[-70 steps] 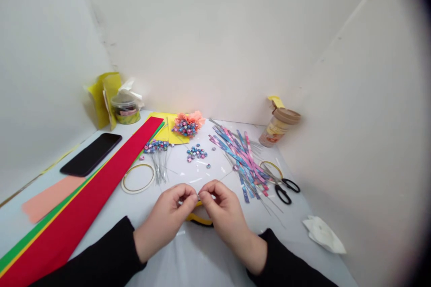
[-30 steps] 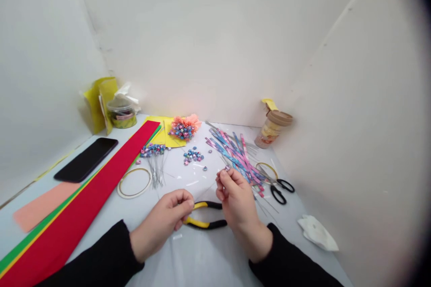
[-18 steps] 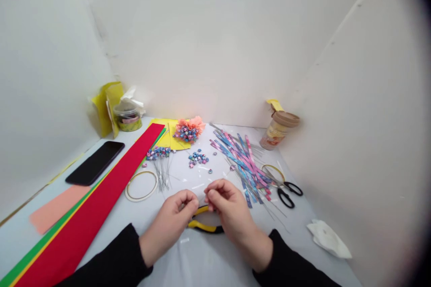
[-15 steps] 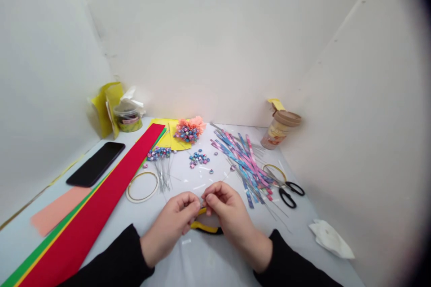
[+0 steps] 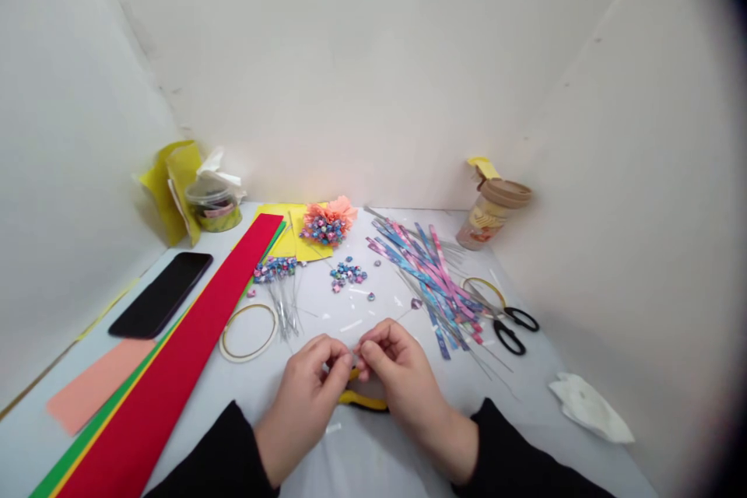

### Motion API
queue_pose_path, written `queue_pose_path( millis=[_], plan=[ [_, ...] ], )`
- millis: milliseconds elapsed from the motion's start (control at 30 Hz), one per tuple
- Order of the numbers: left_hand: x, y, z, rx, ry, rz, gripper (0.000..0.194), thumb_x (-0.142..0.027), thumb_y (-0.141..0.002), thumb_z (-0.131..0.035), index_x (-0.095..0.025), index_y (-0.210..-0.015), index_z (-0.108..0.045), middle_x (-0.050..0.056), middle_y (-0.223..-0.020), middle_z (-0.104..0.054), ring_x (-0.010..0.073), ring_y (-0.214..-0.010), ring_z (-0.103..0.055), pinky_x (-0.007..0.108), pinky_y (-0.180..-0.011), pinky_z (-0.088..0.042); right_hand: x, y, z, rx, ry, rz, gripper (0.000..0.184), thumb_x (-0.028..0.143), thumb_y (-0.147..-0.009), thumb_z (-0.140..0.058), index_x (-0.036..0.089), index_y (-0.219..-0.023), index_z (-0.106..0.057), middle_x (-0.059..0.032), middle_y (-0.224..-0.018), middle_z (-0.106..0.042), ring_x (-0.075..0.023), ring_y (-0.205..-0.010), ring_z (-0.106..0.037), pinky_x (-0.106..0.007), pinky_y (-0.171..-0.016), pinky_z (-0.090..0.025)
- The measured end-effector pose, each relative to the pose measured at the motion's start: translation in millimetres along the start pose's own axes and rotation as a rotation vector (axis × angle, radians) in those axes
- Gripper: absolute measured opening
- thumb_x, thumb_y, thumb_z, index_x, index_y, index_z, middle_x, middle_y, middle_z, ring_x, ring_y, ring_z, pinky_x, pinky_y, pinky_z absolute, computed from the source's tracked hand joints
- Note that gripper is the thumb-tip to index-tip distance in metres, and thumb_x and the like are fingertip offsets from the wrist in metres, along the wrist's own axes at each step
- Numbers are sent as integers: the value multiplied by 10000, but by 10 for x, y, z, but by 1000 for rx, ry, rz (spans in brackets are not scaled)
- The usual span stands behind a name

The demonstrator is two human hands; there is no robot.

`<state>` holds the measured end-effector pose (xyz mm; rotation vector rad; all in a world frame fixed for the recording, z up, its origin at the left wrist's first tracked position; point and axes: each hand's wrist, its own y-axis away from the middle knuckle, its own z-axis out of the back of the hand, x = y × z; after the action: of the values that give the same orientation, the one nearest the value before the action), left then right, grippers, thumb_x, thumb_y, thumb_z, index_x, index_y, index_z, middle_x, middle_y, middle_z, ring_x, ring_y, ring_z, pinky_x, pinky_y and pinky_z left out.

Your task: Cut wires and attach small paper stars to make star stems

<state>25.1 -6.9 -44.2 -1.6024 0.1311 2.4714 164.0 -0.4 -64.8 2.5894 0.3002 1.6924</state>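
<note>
At lower centre, whatever lies between the fingertips of the left hand (image 5: 309, 381) and right hand (image 5: 402, 373) is too small to tell; they partly hide a yellow-and-black tool (image 5: 362, 400). The bottom edge cuts off the red strip (image 5: 192, 334) and both black sleeves (image 5: 219, 459).

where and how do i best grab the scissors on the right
Probably by the black handles, coming from the near right: their two loops sit spread apart on that side, while the blades point away to the left, toward the colored strips.
</note>
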Motion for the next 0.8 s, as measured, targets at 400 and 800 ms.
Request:
queue_pose_path(
  millis=[400, 800],
  plan=[
    [32, 166, -3, 75, -298, -673, 122, -272, -800, -589, -174, -869, -562, 52, -750, -627, 181, -677, -571, 274, -576, -439, 589, -294, -8, -91, 504, 56, 104, 180, -721, -558, 169, -816, -598, 58, -580, -511, -70, -447, -467, -195, -438, -395],
    [98, 151, 130, -130, -215, -980, 89, -146, -825, -509, -169, -898, -555, 57, -678, -640, 169, -578, -531, 279, -530, -403, -107, -1161, -870, 20, 999, -35, 164, 273, -868, -592, 128, -791, -595, 38, -671, -596, -80, -548, -559, -236, -556, -483]
  ],
)
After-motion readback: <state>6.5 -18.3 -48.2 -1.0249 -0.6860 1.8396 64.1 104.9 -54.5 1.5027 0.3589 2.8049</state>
